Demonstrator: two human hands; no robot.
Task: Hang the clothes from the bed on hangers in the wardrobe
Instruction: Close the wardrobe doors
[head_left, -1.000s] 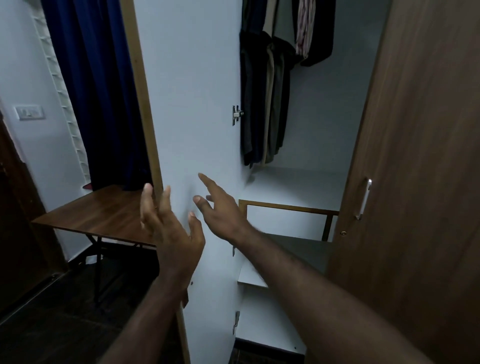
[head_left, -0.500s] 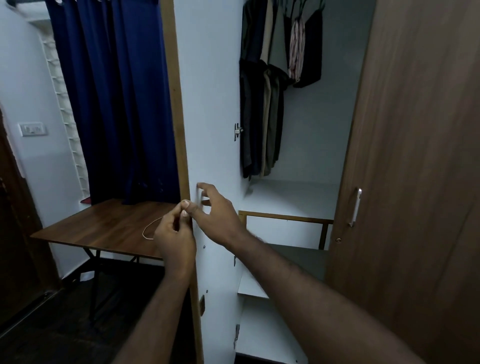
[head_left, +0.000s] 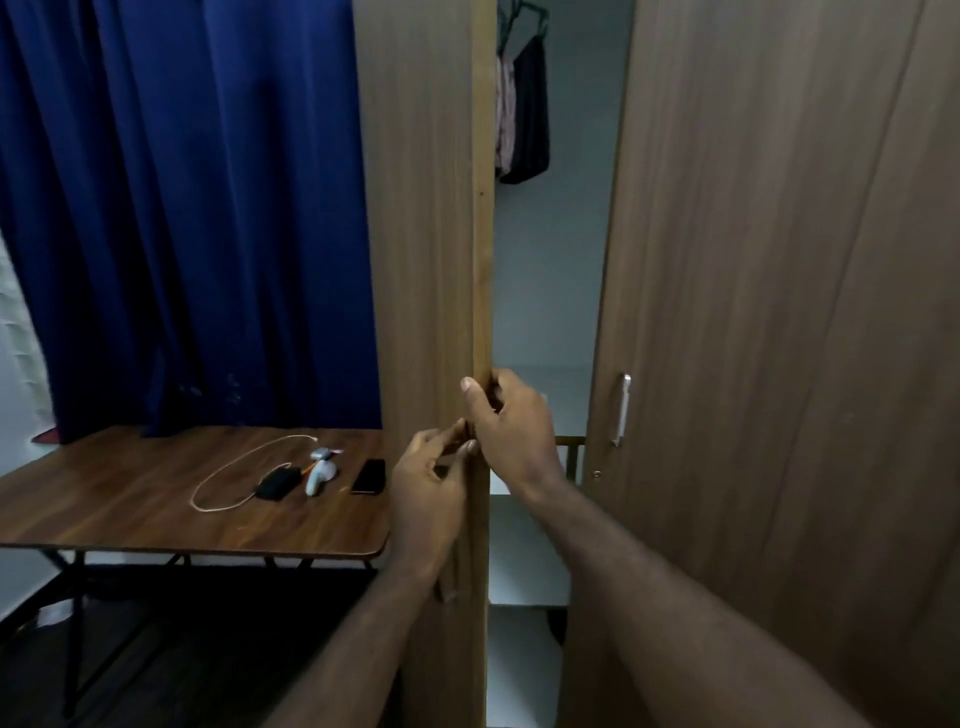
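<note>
Clothes (head_left: 522, 114) hang in the wardrobe (head_left: 545, 286) at upper centre, glimpsed through the gap beside the left door (head_left: 415, 208). Our right hand (head_left: 511, 431) curls its fingers round that door's edge, thumb on the front. Just below, our left hand (head_left: 431, 478) pinches the same edge. A phone (head_left: 369, 476) lies on the table (head_left: 130, 499) at lower left.

Tight slot between the wardrobe doors!
The brown wood-grain left door (head_left: 421, 208) stands edge-on, the matching brown right door (head_left: 779, 312) close beside it; only a slim pale gap is free between them. The right hand (head_left: 511, 431) wraps the left door's edge, partly blocking the gap; dark hanging clothes (head_left: 522, 114) fill its top.
</note>
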